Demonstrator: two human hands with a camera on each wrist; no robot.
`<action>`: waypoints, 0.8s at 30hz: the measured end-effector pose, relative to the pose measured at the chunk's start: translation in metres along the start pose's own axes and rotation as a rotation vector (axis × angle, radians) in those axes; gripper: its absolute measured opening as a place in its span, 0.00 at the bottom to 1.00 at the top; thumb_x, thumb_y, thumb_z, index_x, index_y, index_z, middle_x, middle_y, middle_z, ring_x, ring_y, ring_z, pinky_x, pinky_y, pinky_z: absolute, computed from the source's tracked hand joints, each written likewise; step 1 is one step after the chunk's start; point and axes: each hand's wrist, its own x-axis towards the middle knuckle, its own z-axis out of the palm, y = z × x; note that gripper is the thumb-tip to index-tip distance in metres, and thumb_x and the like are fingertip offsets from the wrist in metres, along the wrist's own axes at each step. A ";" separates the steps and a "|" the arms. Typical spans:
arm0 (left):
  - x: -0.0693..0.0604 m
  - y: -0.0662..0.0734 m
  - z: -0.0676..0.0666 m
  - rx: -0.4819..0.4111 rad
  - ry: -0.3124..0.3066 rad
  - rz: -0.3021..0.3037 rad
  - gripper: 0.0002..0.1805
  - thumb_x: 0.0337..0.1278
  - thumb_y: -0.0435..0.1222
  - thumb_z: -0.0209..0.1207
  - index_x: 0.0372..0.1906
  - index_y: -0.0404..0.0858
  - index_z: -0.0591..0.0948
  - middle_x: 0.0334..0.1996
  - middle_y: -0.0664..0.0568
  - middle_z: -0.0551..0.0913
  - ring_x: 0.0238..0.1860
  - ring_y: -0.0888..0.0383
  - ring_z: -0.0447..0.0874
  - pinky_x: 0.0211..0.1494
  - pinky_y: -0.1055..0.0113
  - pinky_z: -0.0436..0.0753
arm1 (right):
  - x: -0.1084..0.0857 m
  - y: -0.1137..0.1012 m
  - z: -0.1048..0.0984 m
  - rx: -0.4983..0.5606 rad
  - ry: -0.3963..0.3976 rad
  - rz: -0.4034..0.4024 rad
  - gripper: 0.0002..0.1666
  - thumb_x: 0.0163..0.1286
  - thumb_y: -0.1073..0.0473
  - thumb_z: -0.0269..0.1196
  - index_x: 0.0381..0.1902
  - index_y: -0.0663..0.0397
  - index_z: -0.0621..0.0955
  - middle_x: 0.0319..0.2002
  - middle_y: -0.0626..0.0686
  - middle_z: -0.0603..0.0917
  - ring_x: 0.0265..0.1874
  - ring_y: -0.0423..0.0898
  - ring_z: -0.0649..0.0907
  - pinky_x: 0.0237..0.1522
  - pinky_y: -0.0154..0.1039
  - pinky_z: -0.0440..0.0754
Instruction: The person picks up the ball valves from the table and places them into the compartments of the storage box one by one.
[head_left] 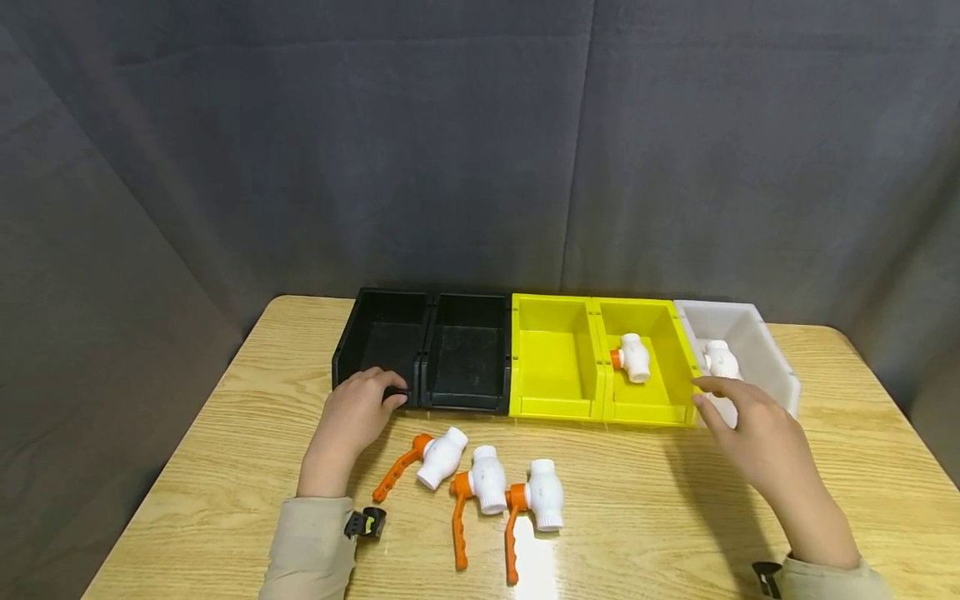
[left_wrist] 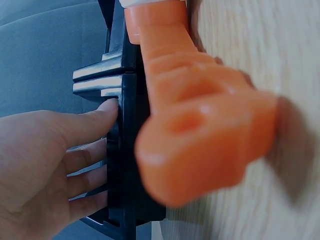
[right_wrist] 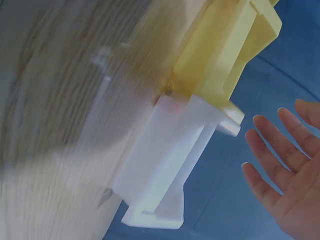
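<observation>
At the leftmost black bin [head_left: 384, 337], my left hand [head_left: 358, 412] grips the front rim. In the left wrist view its thumb presses the rim's outside while the fingers lie behind it; an orange valve lever [left_wrist: 200, 145] looms in front. Relaxed and holding nothing, my right hand [head_left: 765, 437] hovers before the white bin [head_left: 776, 362] and the right yellow bin [head_left: 663, 400]. Three white ball valves with orange levers lie on the table: left [head_left: 442, 458], middle [head_left: 489, 481] and right [head_left: 546, 496]. Another valve [head_left: 636, 358] sits in the right yellow bin, and one [head_left: 720, 358] in the white bin, partly hidden.
The bins stand side by side along the back of the wooden table [head_left: 615, 517]. Between the outer ones are a second black bin [head_left: 468, 354] and a left yellow bin [head_left: 555, 367]. A grey curtain [head_left: 450, 150] hangs behind.
</observation>
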 end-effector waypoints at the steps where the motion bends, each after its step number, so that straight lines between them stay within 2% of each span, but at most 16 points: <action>1: 0.000 0.000 0.000 0.001 0.001 0.000 0.11 0.63 0.39 0.65 0.47 0.41 0.86 0.46 0.46 0.83 0.52 0.43 0.81 0.56 0.45 0.78 | 0.000 0.002 -0.002 0.001 0.000 0.010 0.17 0.71 0.56 0.64 0.55 0.58 0.82 0.49 0.64 0.83 0.49 0.67 0.80 0.36 0.65 0.76; 12: 0.001 -0.001 0.001 0.008 0.010 -0.001 0.10 0.63 0.39 0.65 0.47 0.41 0.86 0.46 0.46 0.83 0.52 0.43 0.81 0.55 0.46 0.78 | 0.002 0.028 -0.010 0.045 0.001 0.085 0.20 0.75 0.53 0.58 0.56 0.60 0.80 0.48 0.69 0.82 0.47 0.73 0.79 0.39 0.66 0.73; 18: 0.000 -0.001 0.000 0.007 0.009 -0.007 0.10 0.63 0.39 0.65 0.47 0.41 0.86 0.46 0.47 0.83 0.51 0.43 0.81 0.55 0.46 0.79 | 0.004 0.044 -0.006 0.073 -0.020 0.092 0.19 0.75 0.55 0.59 0.56 0.62 0.79 0.47 0.70 0.82 0.48 0.72 0.78 0.42 0.66 0.72; 24: 0.000 -0.001 0.000 0.006 0.011 0.003 0.10 0.63 0.40 0.65 0.46 0.41 0.86 0.46 0.46 0.84 0.52 0.44 0.81 0.55 0.46 0.79 | 0.002 0.057 -0.003 0.082 -0.049 0.123 0.19 0.74 0.55 0.60 0.55 0.63 0.79 0.46 0.71 0.82 0.46 0.71 0.78 0.40 0.64 0.72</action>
